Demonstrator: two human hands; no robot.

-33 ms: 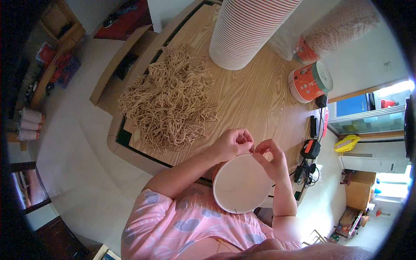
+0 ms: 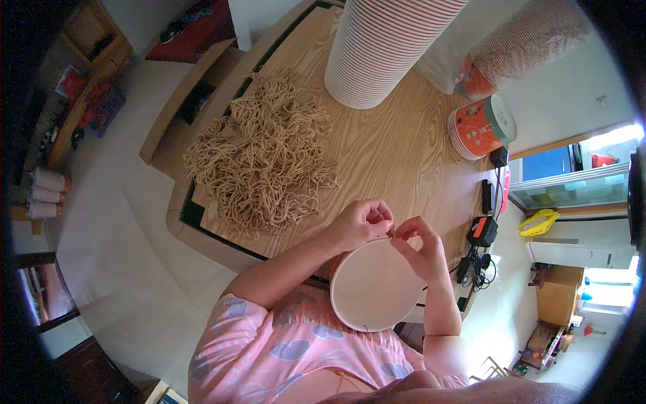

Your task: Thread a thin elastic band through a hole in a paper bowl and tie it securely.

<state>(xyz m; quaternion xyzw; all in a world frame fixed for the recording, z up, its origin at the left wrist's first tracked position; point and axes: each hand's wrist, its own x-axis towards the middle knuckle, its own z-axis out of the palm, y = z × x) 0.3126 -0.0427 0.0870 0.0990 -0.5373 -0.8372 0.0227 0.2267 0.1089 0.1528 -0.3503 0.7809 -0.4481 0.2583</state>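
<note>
A large round paper bucket (image 2: 371, 289), white inside with some orange-red on its outer wall, rests mouth up against my body at the table's near edge. At its far rim my left hand (image 2: 367, 222) is closed, thumb and fingers pinched together. My right hand (image 2: 424, 250) pinches right beside it, the fingertips of both almost meeting over the rim. Whatever lies between them is too small to make out. On the near rim shows a small dark mark or bit of cord. Left of my hands lies a loose heap of tan cords (image 2: 269, 155) on the wooden table (image 2: 383, 151).
A tall stack of white paper buckets (image 2: 387, 54) stands at the back. A shorter orange-and-green stack of tubs (image 2: 481, 128) sits farther right, before a plastic-wrapped stack (image 2: 525, 47). Black adapters (image 2: 482, 231) and tangled cables lie along the right edge.
</note>
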